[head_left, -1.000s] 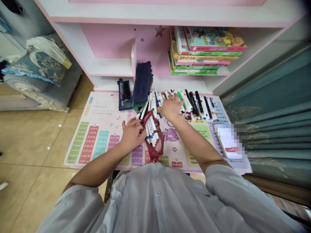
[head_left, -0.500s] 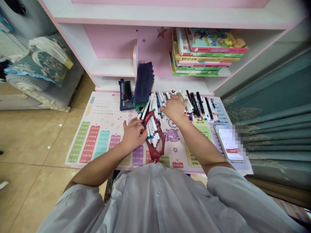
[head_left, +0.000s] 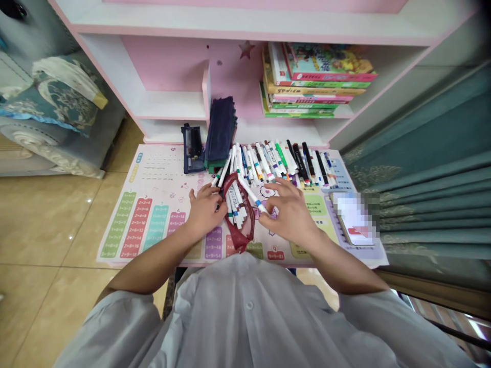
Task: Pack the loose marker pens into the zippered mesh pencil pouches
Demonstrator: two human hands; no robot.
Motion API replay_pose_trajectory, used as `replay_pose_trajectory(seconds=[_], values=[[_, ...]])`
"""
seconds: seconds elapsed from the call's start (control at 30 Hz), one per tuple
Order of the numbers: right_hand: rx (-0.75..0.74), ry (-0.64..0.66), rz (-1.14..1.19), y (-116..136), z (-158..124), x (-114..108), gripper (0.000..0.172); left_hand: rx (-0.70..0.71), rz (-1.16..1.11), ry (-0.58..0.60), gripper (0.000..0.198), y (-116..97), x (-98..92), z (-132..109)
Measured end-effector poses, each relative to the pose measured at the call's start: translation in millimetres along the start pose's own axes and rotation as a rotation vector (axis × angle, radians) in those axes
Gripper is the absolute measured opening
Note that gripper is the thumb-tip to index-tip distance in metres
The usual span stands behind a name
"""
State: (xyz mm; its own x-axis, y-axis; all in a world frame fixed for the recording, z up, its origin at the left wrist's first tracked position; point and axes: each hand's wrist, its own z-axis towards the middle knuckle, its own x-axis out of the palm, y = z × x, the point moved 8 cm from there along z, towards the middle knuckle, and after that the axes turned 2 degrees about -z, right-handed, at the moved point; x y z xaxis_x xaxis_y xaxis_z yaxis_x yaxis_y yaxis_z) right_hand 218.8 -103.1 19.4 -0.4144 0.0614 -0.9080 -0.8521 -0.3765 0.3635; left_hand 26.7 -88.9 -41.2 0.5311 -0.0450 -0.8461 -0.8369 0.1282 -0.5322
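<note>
A: Quick one: what's the right hand doing?
B: Watching remotely, I'm seeing thumb and forefinger apparently pinching a marker by its near end. Its barrel is slanting across the right edge of the pouch. That end grip is probably leaving most of the barrel free.
A: Left hand?
B: Resting at the pouch's left edge, fingers curling. I'm not able to tell whether it's gripping fabric; I'm guessing it's steadying the soft pouch.
A: Pouch?
B: Lying on the mat between both hands, mouth gaping. White pens are lying lengthwise inside, likely because the narrow shape is suiting that.
A: The rest?
B: A pen row is spreading beyond the right hand, roughly side by side, presumably keeping each one reachable. A dark case is sitting beside a small case. The phone is lying right, apart from the pens. Books are lying stacked, probably saving space.
</note>
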Motion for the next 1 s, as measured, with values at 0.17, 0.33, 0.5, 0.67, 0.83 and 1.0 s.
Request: replay_pose_trajectory(seconds=[0.17,0.33,0.5,0.67,0.83,1.0], values=[[-0.050,0.016,-0.007,14.6,-15.6,6.9,0.016,0.013,-0.001,-0.001,0.019,-1.9,-0.7,0.1],[-0.046,0.058,-0.059,18.6,-10.3,25.3,0.012,0.015,0.013,-0.006,0.019,-2.1,-1.7,0.2],[-0.075,0.112,-0.107,20.2,-4.7,48.1,0.015,0.014,0.044,0.004,0.019,0.0,0.7,0.1],[-0.121,0.121,-0.137,24.1,-3.7,61.1,0.018,0.014,0.067,0.019,0.020,0.5,1.8,0.1],[-0.121,0.145,-0.148,25.2,-3.4,67.2,0.016,0.026,0.068,0.016,0.020,0.8,1.7,-0.1],[-0.154,0.086,-0.112,20.9,3.1,63.0,0.020,0.040,0.105,0.037,0.024,1.4,4.5,0.4]])
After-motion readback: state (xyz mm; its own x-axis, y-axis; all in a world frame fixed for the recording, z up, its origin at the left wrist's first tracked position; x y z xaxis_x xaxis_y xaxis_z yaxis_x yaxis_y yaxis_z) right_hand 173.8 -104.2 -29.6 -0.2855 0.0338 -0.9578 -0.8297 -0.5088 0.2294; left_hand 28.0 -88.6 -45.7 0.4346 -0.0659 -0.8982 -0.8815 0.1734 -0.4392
